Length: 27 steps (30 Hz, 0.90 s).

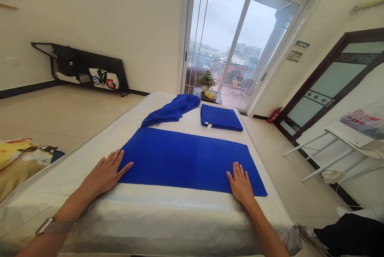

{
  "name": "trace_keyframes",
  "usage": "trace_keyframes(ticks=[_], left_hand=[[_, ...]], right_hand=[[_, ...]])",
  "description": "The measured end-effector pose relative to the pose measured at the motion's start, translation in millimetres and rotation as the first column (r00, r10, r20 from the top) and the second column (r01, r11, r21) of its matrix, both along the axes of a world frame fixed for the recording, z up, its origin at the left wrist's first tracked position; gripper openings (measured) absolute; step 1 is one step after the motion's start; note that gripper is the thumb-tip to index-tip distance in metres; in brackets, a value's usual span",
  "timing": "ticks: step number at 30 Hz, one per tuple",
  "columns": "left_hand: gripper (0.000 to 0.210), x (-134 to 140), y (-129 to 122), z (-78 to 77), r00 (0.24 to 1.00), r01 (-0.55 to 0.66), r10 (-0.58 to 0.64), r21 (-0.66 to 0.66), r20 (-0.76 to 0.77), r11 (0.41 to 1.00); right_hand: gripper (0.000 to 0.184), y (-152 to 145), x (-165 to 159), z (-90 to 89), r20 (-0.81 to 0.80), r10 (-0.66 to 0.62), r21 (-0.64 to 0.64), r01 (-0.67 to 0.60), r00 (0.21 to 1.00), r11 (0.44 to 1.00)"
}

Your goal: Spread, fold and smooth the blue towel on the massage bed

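Observation:
A blue cloth (186, 161), looking like a towel, lies flat and smooth as a wide rectangle on the plastic-covered mattress (168, 213). My left hand (106, 171) rests open at its left edge, the thumb on the cloth. Near the lower right corner, my right hand (240, 181) lies flat on the cloth with the fingers stretched out. Beyond it, a neatly folded blue stack (221, 118) with a small white tag sits at the right. A loose, rumpled pile of blue cloth (172, 110) is at the left, by the flat cloth's far edge.
At the far end stand a potted plant (207, 80) and a yellow tissue pack (211, 95) on a dark small table. A white chair (345, 145) holding a plastic bag (364, 120) is on the right. Clothes (27, 161) lie left of the mattress.

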<state>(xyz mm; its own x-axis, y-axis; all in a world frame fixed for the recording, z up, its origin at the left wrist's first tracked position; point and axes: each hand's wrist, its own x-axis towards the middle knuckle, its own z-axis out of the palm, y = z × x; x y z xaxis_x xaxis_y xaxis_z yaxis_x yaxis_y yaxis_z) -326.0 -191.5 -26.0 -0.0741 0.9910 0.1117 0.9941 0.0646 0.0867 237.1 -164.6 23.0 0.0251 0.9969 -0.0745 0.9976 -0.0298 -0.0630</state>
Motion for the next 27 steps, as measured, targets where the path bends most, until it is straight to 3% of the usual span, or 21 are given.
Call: trace_keyframes(ticks=[2, 4, 6, 8, 12, 15, 17, 20, 24, 27], left_hand=[[0.083, 3.2, 2.7, 6.8, 0.999, 0.04, -0.041, -0.014, -0.028, 0.999], [0.086, 24.4, 9.7, 20.2, 1.0, 0.016, -0.017, -0.018, -0.017, 1.0], [0.092, 66.8, 19.8, 36.4, 0.999, 0.033, -0.032, -0.028, 0.034, 0.999], [0.091, 124.6, 29.3, 48.8, 0.977, 0.191, -0.187, -0.032, 0.101, 0.981], [0.079, 233.7, 37.4, 48.7, 0.792, 0.591, -0.593, 0.062, 0.147, 0.804], [0.076, 267.4, 35.9, 34.8, 0.716, 0.674, -0.684, 0.116, 0.139, 0.73], [0.076, 263.2, 34.2, 27.2, 0.736, 0.654, -0.664, 0.115, 0.134, 0.748], [0.077, 226.4, 32.1, 23.3, 0.806, 0.574, -0.579, 0.075, 0.122, 0.816], [0.083, 138.6, 27.7, 21.9, 0.95, 0.303, -0.299, -0.024, 0.093, 0.953], [0.091, 66.4, 19.9, 14.7, 0.996, 0.071, -0.069, -0.041, 0.05, 0.997]], right_hand=[[0.075, 1.5, 34.8, -6.9, 0.035, -0.098, 0.023, 0.097, 0.995, 0.995], [0.077, 2.5, 55.3, -13.1, 0.05, -0.136, 0.048, 0.134, 0.989, 0.99], [0.077, 2.8, 62.5, -17.1, 0.05, -0.135, 0.066, 0.132, 0.99, 0.989], [0.078, 2.5, 61.9, -18.6, 0.043, -0.13, 0.075, 0.126, 0.991, 0.989], [0.079, 1.6, 58.7, -17.8, 0.028, -0.128, 0.072, 0.126, 0.991, 0.989], [0.079, 1.5, 59.9, -18.0, 0.027, -0.131, 0.067, 0.129, 0.991, 0.989], [0.079, 1.7, 61.0, -18.8, 0.026, -0.125, 0.07, 0.123, 0.992, 0.99], [0.079, 2.1, 61.5, -20.3, 0.033, -0.123, 0.076, 0.12, 0.992, 0.99], [0.078, 2.4, 60.8, -20.7, 0.051, -0.125, 0.071, 0.121, 0.991, 0.99], [0.078, 2.3, 60.2, -19.0, 0.069, -0.126, 0.056, 0.122, 0.99, 0.991]])
